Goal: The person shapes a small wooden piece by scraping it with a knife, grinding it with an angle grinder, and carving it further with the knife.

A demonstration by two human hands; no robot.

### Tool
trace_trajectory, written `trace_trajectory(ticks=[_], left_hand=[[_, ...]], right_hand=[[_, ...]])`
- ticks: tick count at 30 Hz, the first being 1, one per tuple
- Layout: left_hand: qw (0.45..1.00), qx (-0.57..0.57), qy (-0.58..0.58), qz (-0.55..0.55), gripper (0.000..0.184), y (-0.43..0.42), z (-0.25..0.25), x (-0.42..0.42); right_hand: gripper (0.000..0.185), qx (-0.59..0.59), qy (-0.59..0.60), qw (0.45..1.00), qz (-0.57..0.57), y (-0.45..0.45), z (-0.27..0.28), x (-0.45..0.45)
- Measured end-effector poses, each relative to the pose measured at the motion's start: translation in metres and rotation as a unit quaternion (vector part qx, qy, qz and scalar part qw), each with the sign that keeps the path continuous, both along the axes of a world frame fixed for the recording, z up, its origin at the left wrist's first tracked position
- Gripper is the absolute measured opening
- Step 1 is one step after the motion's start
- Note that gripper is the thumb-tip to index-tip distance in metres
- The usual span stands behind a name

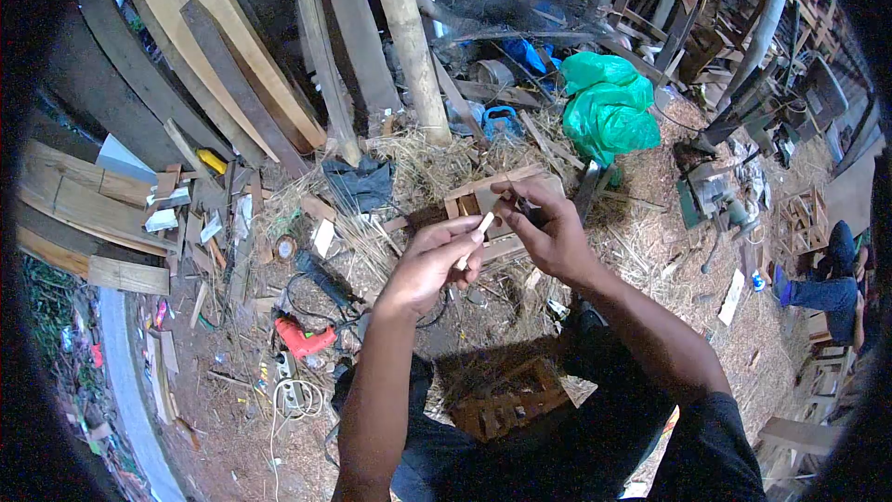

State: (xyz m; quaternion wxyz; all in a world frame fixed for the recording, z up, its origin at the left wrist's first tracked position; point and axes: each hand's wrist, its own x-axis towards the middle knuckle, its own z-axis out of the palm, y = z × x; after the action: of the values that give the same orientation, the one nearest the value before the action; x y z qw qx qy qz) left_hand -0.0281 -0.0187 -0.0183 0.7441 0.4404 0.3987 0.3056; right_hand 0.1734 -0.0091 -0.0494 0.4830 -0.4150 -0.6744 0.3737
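In front of my body, my left hand (435,262) is closed around a small pale wooden stick (476,240), which points up and to the right. Close beside its upper end is my right hand (541,225), its fingers pinched together on something small and dark that I cannot make out. Beneath both hands a wooden frame piece (506,178) lies on the straw-covered ground. Below my forearms, between my legs, sits a slatted wooden piece (511,409).
A red power tool (305,338) and a white power strip (290,381) with cable lie at the lower left. Long boards (223,46) lean at upper left. A green plastic bag (609,107) sits upper right. Another person's leg (818,294) shows at far right.
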Motion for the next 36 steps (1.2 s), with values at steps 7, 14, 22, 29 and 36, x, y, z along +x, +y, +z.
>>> trace_trajectory(ticks=[7,14,22,29,36], left_hand=[[0.991,0.054,0.023,0.118,0.041,0.003,-0.004,0.003],[0.976,0.004,-0.093,0.196,0.041,0.004,-0.001,0.002],[0.963,0.017,-0.18,0.2,0.042,0.001,-0.007,0.002],[0.958,0.035,-0.184,0.219,0.044,-0.005,-0.006,0.006],[0.946,0.024,-0.238,0.219,0.035,-0.009,-0.003,0.007]], right_hand=[[0.035,0.016,-0.083,0.996,-0.02,-0.003,0.022,-0.003],[0.061,0.071,-0.281,0.956,0.041,-0.019,0.014,-0.009],[0.063,0.051,-0.353,0.934,0.035,-0.016,0.015,-0.008],[0.067,0.099,-0.391,0.915,-0.031,-0.005,0.021,-0.008],[0.063,0.143,-0.335,0.931,0.021,0.003,0.015,-0.004]])
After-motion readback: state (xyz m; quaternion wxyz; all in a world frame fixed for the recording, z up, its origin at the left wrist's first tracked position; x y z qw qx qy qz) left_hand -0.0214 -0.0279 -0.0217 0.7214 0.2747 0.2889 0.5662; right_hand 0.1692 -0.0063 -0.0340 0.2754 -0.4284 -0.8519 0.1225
